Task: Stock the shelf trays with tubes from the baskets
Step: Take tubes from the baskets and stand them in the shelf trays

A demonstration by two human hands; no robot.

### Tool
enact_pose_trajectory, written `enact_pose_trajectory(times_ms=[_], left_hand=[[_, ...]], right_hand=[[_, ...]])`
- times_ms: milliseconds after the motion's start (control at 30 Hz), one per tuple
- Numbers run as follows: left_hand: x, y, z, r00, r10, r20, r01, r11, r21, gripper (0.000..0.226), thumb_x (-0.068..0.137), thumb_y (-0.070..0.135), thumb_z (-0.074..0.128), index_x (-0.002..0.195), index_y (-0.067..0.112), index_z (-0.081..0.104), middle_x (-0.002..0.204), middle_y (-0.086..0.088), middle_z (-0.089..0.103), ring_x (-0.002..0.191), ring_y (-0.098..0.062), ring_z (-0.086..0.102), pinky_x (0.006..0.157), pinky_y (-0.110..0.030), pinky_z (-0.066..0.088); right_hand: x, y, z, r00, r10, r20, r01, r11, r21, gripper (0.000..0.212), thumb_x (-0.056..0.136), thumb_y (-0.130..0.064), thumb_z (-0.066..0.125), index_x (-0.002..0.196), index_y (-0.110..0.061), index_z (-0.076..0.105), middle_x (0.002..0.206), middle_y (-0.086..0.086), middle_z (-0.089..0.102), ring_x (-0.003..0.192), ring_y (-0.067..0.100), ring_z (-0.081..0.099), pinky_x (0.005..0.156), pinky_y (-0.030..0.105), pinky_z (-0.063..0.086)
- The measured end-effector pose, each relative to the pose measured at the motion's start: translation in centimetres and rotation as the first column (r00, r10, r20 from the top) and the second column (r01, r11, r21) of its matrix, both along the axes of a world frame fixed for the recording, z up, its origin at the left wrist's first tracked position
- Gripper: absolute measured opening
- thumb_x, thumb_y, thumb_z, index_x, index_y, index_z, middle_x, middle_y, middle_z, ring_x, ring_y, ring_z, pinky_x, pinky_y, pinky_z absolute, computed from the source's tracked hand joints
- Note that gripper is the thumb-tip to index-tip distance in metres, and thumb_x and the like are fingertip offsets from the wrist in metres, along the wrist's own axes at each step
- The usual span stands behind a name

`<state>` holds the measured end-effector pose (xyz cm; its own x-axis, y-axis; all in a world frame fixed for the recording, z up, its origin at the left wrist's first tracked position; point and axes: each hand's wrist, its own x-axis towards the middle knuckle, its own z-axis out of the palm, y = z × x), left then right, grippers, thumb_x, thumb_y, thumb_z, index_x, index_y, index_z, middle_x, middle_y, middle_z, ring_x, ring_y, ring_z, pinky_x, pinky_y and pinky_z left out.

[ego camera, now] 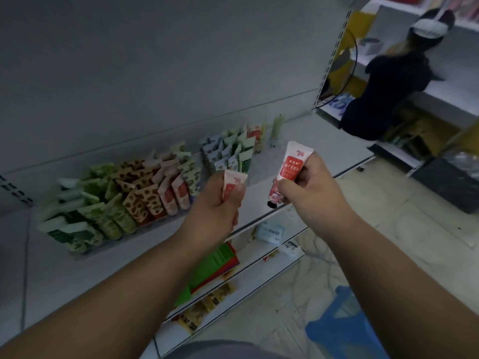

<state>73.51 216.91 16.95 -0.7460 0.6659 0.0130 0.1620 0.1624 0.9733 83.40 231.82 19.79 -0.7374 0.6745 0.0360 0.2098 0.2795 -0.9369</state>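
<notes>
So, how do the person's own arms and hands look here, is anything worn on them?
Both forearms are bare up to the picture's lower edge: no sleeves, no gloves. The left hand and the right hand show no ring, and the wrists no watch or band. The fingers look bare too; the nails are too blurred to judge. A bit of grey clothing shows at the bottom edge.

Bkgd, upper right: second person (pixel 388 81) in dark clothes w/ white headset, bent toward another white shelving unit (pixel 440 92). Yellow panel (pixel 360 24) behind that unit. Lower shelves: green and red flat packs (pixel 215 265), pale blue box (pixel 269 231) just above them, snack packets (pixel 204 307) on the lowest shelf. Floor (pixel 388 224) pale tile. Blue plastic item (pixel 344 325) bottom right, blurred. Dark box (pixel 451 182) on floor, far right.
</notes>
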Motion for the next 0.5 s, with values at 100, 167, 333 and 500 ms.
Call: enact_pose_trajectory(times_ms=[100,167,333,500], left_hand=[[-0.5,2.3,-0.8,0.997,0.053,0.059,-0.05,0.997,-0.058,0.005,0.097,0.02,0.05,0.094,0.019,0.046,0.07,-0.007,0.055,0.049,-0.004,0.048,0.043,-0.016,0.038],[-1.0,4.0,-1.6,0.993,0.096,0.073,-0.09,0.993,-0.08,0.008,0.095,0.014,0.05,0.101,0.018,0.047,0.077,-0.01,0.056,0.051,-0.002,0.049,0.044,-0.015,0.039],[-0.8,8.5,-3.1,0.968,0.249,0.04,-0.247,0.967,-0.059,0.023,0.098,0.019,0.049,0.12,0.027,0.046,0.082,-0.002,0.062,0.059,-0.002,0.057,0.051,-0.013,0.043],[0.8,12.3,-4.5,0.909,0.416,0.037,-0.411,0.907,-0.087,0.014,0.098,0.019,0.05,0.1,0.032,0.047,0.078,-0.002,0.06,0.059,-0.006,0.056,0.053,-0.019,0.046]], right_hand=[[-1.7,3.8,-0.1,0.997,0.022,-0.071,-0.023,1.0,-0.007,0.02,0.09,-0.013,0.062,0.106,-0.024,0.058,0.083,-0.002,0.069,0.078,0.011,0.067,0.072,0.028,0.055],[-3.3,6.5,-0.7,0.996,0.062,-0.068,-0.06,0.998,0.026,0.013,0.093,-0.015,0.06,0.104,-0.022,0.061,0.078,-0.001,0.07,0.076,0.012,0.067,0.073,0.029,0.056],[-8.1,13.6,-2.2,0.978,0.202,0.055,-0.21,0.943,0.26,0.01,0.087,-0.027,0.066,0.08,-0.03,0.06,0.081,-0.011,0.067,0.08,0.014,0.065,0.076,0.039,0.055],[-12.7,17.0,-2.8,0.931,0.353,0.087,-0.358,0.844,0.399,0.016,0.082,-0.028,0.072,0.091,-0.029,0.058,0.076,-0.022,0.058,0.071,-0.007,0.056,0.056,0.004,0.038]])
